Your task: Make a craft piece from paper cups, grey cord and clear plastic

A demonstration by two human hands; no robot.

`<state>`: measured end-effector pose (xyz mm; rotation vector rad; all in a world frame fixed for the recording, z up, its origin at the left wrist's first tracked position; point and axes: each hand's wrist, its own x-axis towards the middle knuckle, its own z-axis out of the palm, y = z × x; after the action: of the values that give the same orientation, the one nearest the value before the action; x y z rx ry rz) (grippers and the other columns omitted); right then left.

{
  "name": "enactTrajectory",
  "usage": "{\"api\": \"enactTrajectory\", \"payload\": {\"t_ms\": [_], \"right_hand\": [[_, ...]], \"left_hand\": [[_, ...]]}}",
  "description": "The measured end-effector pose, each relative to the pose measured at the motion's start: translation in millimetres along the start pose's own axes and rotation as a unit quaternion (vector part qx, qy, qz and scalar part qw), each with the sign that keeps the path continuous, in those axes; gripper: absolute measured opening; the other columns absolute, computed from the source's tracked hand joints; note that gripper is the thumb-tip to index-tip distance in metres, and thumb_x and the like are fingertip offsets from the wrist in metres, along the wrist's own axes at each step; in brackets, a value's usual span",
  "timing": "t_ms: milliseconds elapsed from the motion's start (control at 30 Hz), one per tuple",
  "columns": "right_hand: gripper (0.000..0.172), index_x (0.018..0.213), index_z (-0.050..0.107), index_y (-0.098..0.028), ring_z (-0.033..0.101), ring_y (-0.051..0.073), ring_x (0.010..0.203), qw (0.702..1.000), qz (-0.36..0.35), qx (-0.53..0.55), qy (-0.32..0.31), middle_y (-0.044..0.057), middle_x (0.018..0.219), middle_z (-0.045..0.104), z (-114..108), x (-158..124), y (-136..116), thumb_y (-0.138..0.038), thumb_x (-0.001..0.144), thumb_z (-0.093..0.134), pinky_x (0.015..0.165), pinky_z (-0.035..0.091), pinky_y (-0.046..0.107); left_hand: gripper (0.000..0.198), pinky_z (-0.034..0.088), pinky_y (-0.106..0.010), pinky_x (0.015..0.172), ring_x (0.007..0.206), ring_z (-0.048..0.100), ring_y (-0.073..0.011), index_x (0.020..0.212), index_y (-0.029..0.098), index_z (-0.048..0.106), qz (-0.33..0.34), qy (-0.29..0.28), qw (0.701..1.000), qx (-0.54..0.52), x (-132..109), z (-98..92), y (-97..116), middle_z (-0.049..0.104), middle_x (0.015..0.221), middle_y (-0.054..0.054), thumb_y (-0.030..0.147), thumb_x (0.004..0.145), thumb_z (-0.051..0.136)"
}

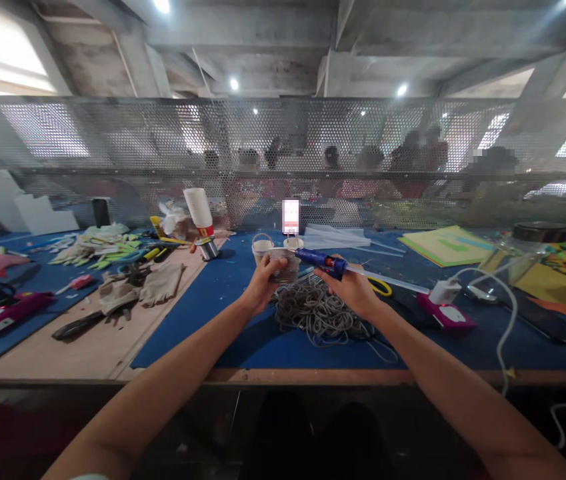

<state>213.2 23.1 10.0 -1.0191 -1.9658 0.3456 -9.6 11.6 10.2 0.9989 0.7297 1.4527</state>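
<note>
My left hand (265, 280) is closed around a small cup (287, 269) that looks wrapped in grey cord, held above the blue mat (203, 287). In my right hand (345, 283) is a blue hot glue gun (330, 264), a clear glue stick (393, 279) sticking out of its rear. The gun's nozzle points left at the cup's rim; whether it touches, I cannot tell. Just behind the cup stand small pale baskets, one with a looped handle (262, 245). Beneath my hands lies a heap of grey cord (317, 310).
A stack of paper cups (197, 208) stands on a metal tin (209, 249). Gloves (161, 283) and scraps lie left. On the right are paper sheets (445, 245), a jar (510, 260), and a pink power strip (447, 313) with a trailing white cable. A perforated screen (137, 153) stands behind.
</note>
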Motion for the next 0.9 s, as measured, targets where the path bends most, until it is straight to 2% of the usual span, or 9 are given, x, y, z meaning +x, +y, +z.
{"api": "enactTrajectory", "payload": {"t_ms": [233,433,733,800,900], "right_hand": [[0.033,0.103,0.064,-0.024,0.065,0.021,0.056,1.000,-0.009,-0.019,0.006,-0.001,0.059,0.063,-2,-2,-1,-0.055,0.091,0.063,0.058,0.043,0.028],[0.032,0.102,0.064,-0.023,0.064,0.021,0.053,1.000,0.001,-0.006,0.004,-0.002,0.056,0.061,-4,-1,-6,-0.053,0.090,0.064,0.058,0.044,0.028],[0.036,0.087,0.069,-0.020,0.062,0.018,0.051,0.989,0.074,0.128,0.006,-0.003,0.050,0.060,-9,6,-10,-0.056,0.091,0.063,0.062,0.049,0.030],[0.038,0.084,0.068,-0.020,0.060,0.016,0.050,0.982,0.082,0.168,0.013,-0.003,0.050,0.060,-14,10,-6,-0.058,0.090,0.065,0.063,0.050,0.030],[0.044,0.069,0.061,-0.020,0.058,0.015,0.049,0.976,0.092,0.195,0.029,-0.002,0.049,0.058,-21,17,4,-0.059,0.089,0.066,0.060,0.048,0.028]], "left_hand": [[0.036,0.057,-0.029,0.076,0.086,0.069,-0.0178,0.106,0.017,0.063,0.002,-0.005,1.000,-0.001,0,0.2,0,0.070,0.099,-0.006,0.029,0.076,0.077],[0.034,0.057,-0.029,0.075,0.086,0.069,-0.0188,0.104,0.017,0.063,-0.002,-0.002,1.000,0.001,1,-0.8,-1,0.071,0.097,-0.006,0.030,0.076,0.076],[0.036,0.059,-0.032,0.078,0.088,0.074,-0.0225,0.109,0.016,0.065,-0.013,-0.012,1.000,-0.008,-1,-1.8,2,0.075,0.098,-0.008,0.032,0.078,0.075],[0.036,0.060,-0.033,0.078,0.091,0.074,-0.0239,0.111,0.015,0.067,-0.025,-0.014,0.999,-0.014,-2,-1.8,3,0.076,0.101,-0.010,0.032,0.079,0.073],[0.038,0.061,-0.034,0.078,0.094,0.074,-0.0258,0.114,0.013,0.069,-0.041,-0.017,0.999,-0.032,-2,-2.5,6,0.077,0.106,-0.012,0.032,0.081,0.071]]}}
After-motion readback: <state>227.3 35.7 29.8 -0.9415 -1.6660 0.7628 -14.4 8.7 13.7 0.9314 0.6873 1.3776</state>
